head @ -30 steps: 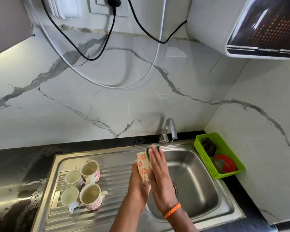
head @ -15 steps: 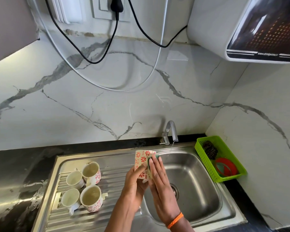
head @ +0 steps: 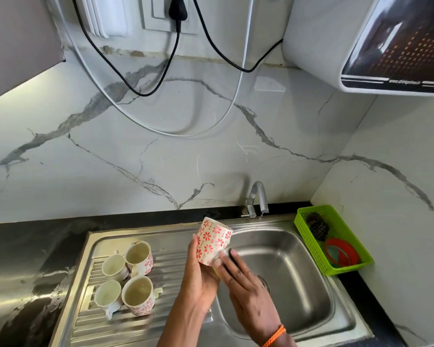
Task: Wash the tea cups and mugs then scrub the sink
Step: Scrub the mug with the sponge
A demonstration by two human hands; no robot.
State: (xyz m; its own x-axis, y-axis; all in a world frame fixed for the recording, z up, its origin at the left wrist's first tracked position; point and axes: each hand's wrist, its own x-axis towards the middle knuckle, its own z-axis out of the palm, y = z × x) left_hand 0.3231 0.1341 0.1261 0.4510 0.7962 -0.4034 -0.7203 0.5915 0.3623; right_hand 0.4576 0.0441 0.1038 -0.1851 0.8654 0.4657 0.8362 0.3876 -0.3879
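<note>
My left hand (head: 201, 274) grips a white mug with red flowers (head: 214, 237), tilted over the left edge of the steel sink basin (head: 293, 276). My right hand (head: 246, 289) presses a sponge, mostly hidden under its straight fingers, against the mug's lower end. Two flowered mugs (head: 138, 255) (head: 138, 295) and two plain white cups (head: 114, 266) (head: 108, 298) stand on the ribbed drainboard (head: 171, 271) to the left.
A steel tap (head: 257, 197) stands behind the basin. A green basket (head: 308, 236) at the right holds a dark scourer (head: 317, 227) and a red round item (head: 341, 251). Black counter lies left and behind. Cables hang on the marble wall; a white appliance is mounted at upper right.
The mug has turned in my left hand and its far end now points up and away. My right hand has slid with the sponge from the mug's top toward its lower end.
</note>
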